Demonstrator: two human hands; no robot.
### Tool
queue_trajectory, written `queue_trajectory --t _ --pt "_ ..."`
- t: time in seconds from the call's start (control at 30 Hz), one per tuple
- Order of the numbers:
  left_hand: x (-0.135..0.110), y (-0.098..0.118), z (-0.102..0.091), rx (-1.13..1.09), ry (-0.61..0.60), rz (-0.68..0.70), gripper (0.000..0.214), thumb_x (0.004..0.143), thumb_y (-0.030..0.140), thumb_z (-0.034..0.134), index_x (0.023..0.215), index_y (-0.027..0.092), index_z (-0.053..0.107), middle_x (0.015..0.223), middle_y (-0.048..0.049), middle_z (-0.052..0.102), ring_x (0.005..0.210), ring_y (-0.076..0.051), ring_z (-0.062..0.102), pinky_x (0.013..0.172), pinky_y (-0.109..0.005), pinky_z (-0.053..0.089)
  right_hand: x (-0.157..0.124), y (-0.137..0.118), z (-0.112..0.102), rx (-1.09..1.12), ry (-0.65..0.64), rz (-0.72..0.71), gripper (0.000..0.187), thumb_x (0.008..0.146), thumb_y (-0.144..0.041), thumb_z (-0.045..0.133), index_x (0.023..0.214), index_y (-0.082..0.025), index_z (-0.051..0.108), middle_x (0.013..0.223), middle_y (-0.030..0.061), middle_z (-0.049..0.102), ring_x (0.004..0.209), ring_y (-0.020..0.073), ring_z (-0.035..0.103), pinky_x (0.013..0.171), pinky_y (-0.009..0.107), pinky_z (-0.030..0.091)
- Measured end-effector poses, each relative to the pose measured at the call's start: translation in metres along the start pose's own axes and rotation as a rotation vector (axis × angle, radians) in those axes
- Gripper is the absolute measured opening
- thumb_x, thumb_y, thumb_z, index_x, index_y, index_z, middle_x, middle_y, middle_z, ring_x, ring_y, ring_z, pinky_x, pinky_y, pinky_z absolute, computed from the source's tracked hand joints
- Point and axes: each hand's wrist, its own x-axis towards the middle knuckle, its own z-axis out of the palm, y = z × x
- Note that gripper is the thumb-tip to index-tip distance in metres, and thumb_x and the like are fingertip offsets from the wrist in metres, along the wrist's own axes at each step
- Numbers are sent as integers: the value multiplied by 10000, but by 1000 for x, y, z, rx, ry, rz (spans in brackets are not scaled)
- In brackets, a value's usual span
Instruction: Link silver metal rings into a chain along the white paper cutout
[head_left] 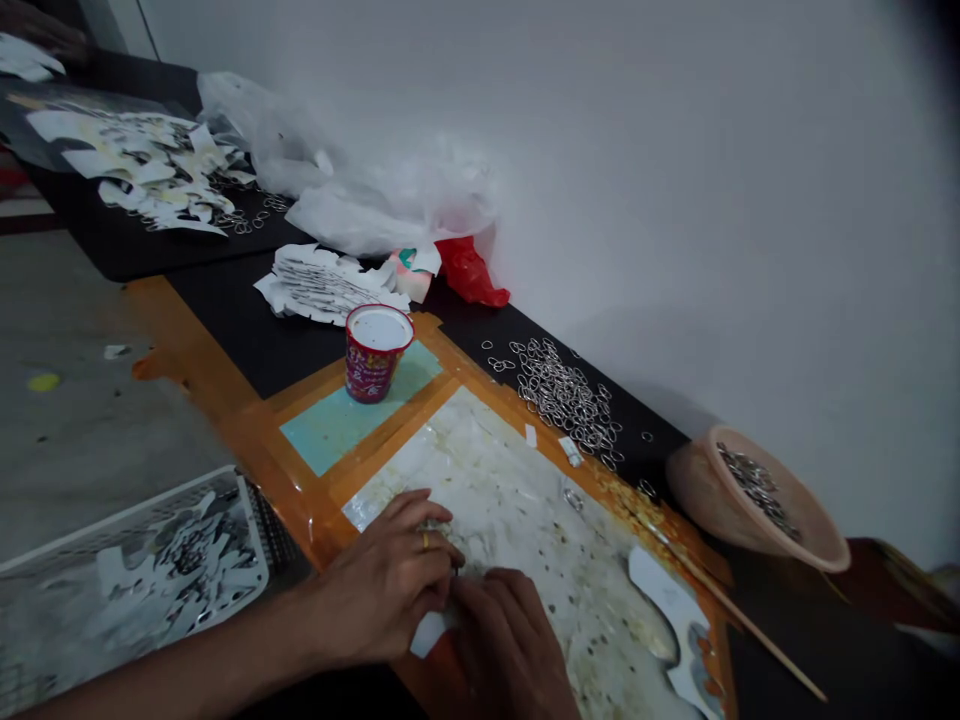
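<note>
Over the stained mat (517,470), left hand (382,585), right hand (502,645), fingers (420,515) curled closed (anything held hidden)

The left hand (382,580) and right hand (502,640) close over whatever lies between them; only a small dark speck (455,568) shows, too small to name. The right hand is cut off by the bottom edge; the tray (127,590) at lower left runs out of frame, its contents too blurred to tell; the metal rings (757,490) in the bowl (697,490) are too small to count; a brown object (892,585) at the right edge is cut off and too dark to name.
</note>
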Motion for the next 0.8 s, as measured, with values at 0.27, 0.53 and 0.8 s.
queue_trajectory --t 0.27,0.53,0.8 --pt "1 0 0 -19 -4 -23 200 790 18 597 768 215 575 1022 9 741 1247 -217 508 1159 -434 249 21 -4 -24 94 -172 67 260 845 -30 511 1012 -190 629 954 102 579 932 254 522 770 402 552" --pt "2 -1 0 -32 -24 -65 207 739 26 651 747 218 576 883 3 731 1244 -230 508 1143 -435 275 33 11 -25 63 -123 -107 163 937 -73 505 905 -175 628 924 82 643 975 232 556 788 359 537" --pt "3 0 -1 -57 -16 -65 195 745 41 659 759 222 591 948 12 747 1229 -226 516 1145 -424 266 17 20 -11 120 -54 -201 152 998 -154 474 977 -163 624 919 60 732 905 195 620 745 348 519"
